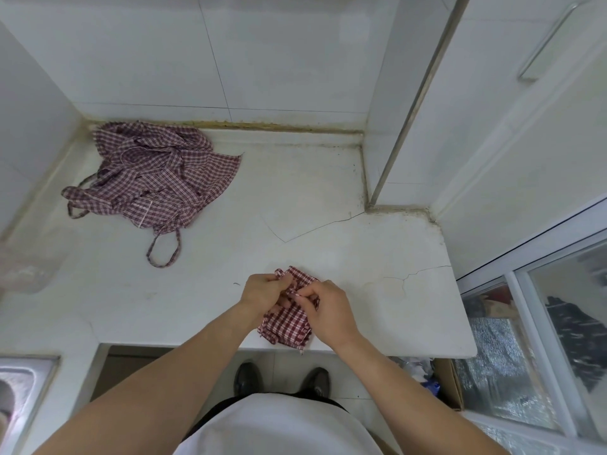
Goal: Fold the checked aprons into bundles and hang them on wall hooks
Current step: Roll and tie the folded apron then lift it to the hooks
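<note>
Right now both hands are close together at the front edge of the white counter [328,198]; the left hand [262,295] and the right hand [328,310] each pinch the small folded apron [285,326], with fingers curled into the cloth near its top. It looks like they are tying or tucking a thin strap [280,274] round the bundle to keep it shut; that is a guess from how the fingers sit.

To do this bit well, keep the bundle pressed flat on the counter so the folds do not slip; pull the strap snug, not too hard; leave a loop free at the top, since the bundle must hang on a hook later. The bundle's near corner sticks out past the counter edge, so it could slide off; nudging it back a little would be safer.

A second checked apron [154,178] lies in a loose heap well apart, near the back left corner, its straps trailing; it is not folded yet.

Some things are hard to see; the fingertips hide the knot or tuck, so I cannot tell if it is done; no wall hooks show anywhere; a sink [19,389] at the lower left is cut off.
</note>
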`<control>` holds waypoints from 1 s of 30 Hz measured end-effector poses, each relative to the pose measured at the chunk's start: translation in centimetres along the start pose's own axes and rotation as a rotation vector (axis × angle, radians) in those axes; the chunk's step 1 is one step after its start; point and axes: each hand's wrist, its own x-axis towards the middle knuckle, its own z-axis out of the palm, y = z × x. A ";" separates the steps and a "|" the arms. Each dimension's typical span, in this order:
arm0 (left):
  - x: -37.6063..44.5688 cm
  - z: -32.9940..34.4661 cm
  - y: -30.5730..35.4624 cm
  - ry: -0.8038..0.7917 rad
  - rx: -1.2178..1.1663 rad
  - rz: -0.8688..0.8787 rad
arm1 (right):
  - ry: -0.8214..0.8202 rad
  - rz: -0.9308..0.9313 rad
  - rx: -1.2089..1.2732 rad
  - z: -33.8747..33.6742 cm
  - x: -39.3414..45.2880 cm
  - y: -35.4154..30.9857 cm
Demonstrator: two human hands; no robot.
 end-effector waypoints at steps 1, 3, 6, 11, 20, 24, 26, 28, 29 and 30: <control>0.1 0.1 0.0 0.027 0.015 0.001 | -0.022 0.015 0.020 0.0 -0.1 0.0; 0.3 0.2 0.0 0.041 0.010 -0.006 | -0.074 0.056 0.090 0.0 -0.4 0.1; 0.7 0.4 0.0 0.082 -0.024 -0.012 | -0.180 0.115 0.163 -0.2 -0.7 0.2; 1.6 -0.5 -0.1 0.170 0.039 -0.015 | -0.283 0.084 -0.014 -1.0 -0.9 0.6; 4.0 -3.0 -0.1 0.304 0.063 0.005 | -0.432 0.138 -0.140 -2.9 -2.4 4.4; 2.9 -1.7 0.2 0.219 0.142 0.115 | -0.285 0.122 -0.033 -3.6 -2.7 3.6; 2.4 -0.9 0.7 0.205 0.060 0.196 | -0.166 0.160 0.152 -3.7 -2.1 2.1; 1.5 0.1 1.1 0.124 -0.128 0.246 | -0.109 0.211 0.421 -3.5 -1.2 0.3; 1.0 0.5 1.4 0.077 -0.227 0.250 | -0.090 0.229 0.570 -3.2 -0.8 -0.6; 0.6 1.0 1.7 0.044 -0.337 0.239 | -0.074 0.237 0.727 -2.9 -0.5 -1.3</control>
